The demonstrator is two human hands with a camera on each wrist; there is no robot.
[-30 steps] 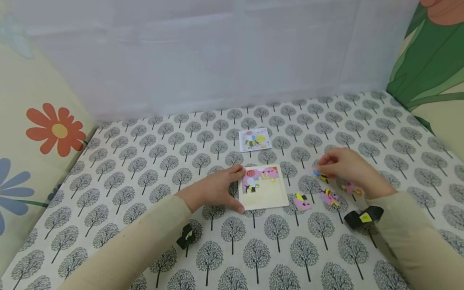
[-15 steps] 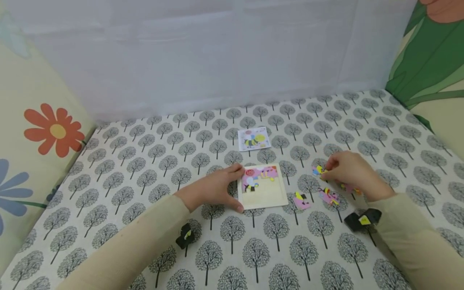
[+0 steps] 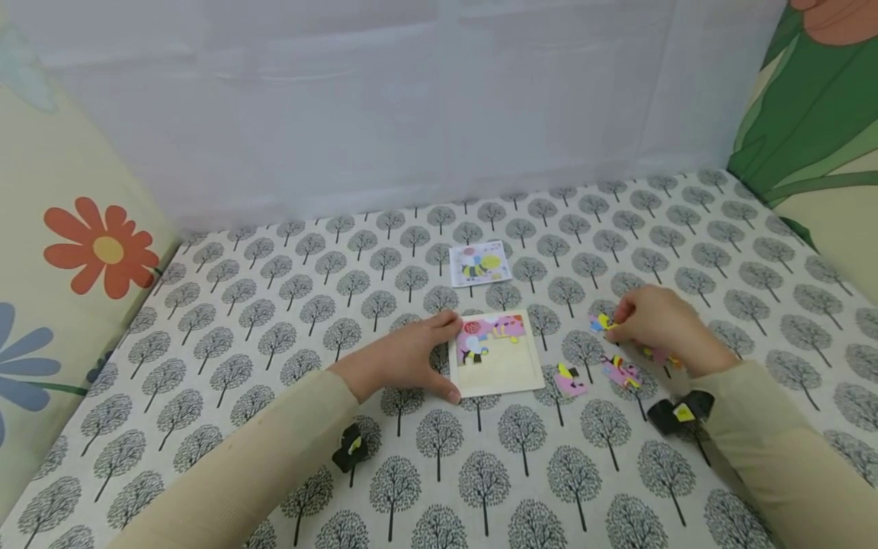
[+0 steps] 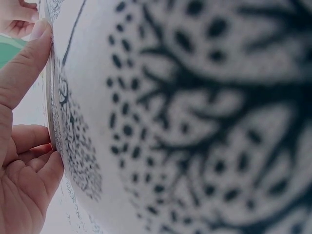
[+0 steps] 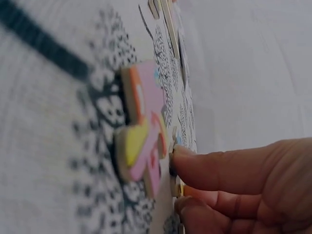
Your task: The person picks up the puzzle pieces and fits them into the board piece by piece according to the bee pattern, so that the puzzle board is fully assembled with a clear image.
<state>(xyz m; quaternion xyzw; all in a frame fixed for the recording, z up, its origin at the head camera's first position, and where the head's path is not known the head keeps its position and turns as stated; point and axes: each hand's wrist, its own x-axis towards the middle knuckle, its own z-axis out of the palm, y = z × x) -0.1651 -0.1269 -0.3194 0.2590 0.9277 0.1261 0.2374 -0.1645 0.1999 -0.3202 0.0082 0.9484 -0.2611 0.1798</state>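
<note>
In the head view a pale square puzzle tray (image 3: 506, 375) lies on the patterned cloth, with joined pink pieces (image 3: 504, 328) along its top and left side. My left hand (image 3: 411, 354) grips its left edge, fingers at the upper corner and thumb at the lower one. To the right, my right hand (image 3: 655, 324) pinches a blue and yellow puzzle piece (image 3: 601, 322) by its right side, low over the cloth. A pink and yellow piece (image 3: 623, 372) lies just below that hand. Another pink piece (image 5: 146, 97) shows close up in the right wrist view, near the thumb.
A square picture card (image 3: 480, 264) with a bee lies behind the tray. One more pink piece (image 3: 569, 380) sits right of the tray. Black wrist straps (image 3: 680, 413) show at both sleeves. A white sheet (image 3: 343, 107) hangs at the back.
The right hand has shifted slightly right and toward the body, and more of the blue and yellow piece now shows in its pinch. The left hand and tray stay put.
</note>
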